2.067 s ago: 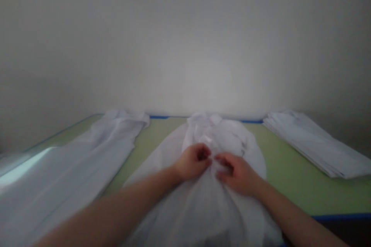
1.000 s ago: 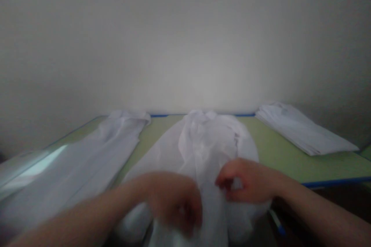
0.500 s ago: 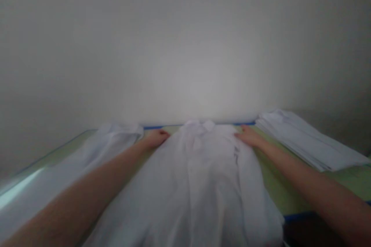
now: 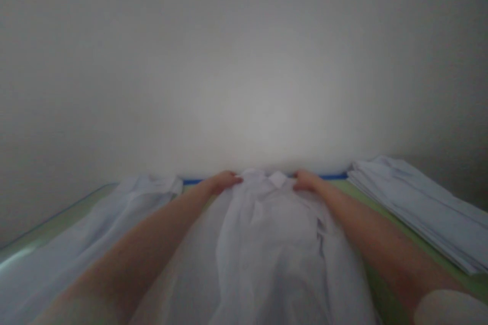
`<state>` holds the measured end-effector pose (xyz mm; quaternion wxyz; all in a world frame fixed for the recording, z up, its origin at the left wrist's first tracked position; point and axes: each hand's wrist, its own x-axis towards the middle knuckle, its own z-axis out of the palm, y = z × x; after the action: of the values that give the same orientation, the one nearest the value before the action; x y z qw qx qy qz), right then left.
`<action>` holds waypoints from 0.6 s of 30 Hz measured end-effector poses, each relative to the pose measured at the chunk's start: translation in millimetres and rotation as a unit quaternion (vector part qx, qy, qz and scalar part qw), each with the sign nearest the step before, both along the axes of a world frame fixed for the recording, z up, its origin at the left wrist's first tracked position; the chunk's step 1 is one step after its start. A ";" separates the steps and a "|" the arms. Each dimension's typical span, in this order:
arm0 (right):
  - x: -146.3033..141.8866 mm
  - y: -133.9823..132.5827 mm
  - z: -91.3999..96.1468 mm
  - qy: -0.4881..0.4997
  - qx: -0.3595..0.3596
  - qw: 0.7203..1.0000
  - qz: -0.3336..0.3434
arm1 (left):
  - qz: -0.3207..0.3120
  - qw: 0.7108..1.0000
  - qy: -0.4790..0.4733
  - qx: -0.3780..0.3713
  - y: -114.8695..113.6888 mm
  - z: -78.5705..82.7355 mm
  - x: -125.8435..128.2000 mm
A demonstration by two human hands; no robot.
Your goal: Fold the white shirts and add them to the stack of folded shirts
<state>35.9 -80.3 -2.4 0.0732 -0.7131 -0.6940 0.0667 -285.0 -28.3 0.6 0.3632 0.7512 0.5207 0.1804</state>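
Note:
A white collared shirt [image 4: 267,228] lies stretched out in front of me, its collar at the far edge and its body running toward me. Dark marks, too blurred to read, show on the right side of its chest. My left hand [image 4: 227,180] is closed on the cloth just left of the collar. On the other side of the collar, my right hand [image 4: 304,181] grips the shirt at the shoulder, fingers bent over the fabric. Both arms reach forward over the garment.
Another white garment [image 4: 114,218] lies loosely spread along the left. A stack of folded white garments [image 4: 419,203] rests at the right. Beneath them is a green tabletop [image 4: 375,216] with a blue edge [image 4: 193,182], set against a plain grey wall [image 4: 244,71].
Both hands have moved inward along the shoulders, closer to the collar. The shirt's upper part looks narrower and more bunched, and the camera view has shifted slightly.

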 end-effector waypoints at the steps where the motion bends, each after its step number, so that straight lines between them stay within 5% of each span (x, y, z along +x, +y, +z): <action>1: 1.0 -1.2 4.3 0.002 0.002 1.000 0.008 | -0.005 1.000 -0.009 0.007 -2.0 4.7 -2.2; 5: 7.3 -13.8 37.7 -0.005 0.040 0.999 0.023 | 0.004 0.997 -0.033 0.076 -14.5 36.7 -12.5; 11: 13.1 -53.3 107.6 -0.022 0.143 0.989 0.023 | 0.048 0.973 -0.016 0.223 -47.8 105.6 -21.0; 18: 17.4 -100.8 163.9 -0.040 0.259 0.965 0.003 | 0.080 0.875 0.123 0.462 -92.4 169.1 -28.4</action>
<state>53.3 -181.1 161.4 0.2268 -0.6700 -0.6921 -0.1436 -313.4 -120.7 169.7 -0.1076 0.8053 0.4768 0.3354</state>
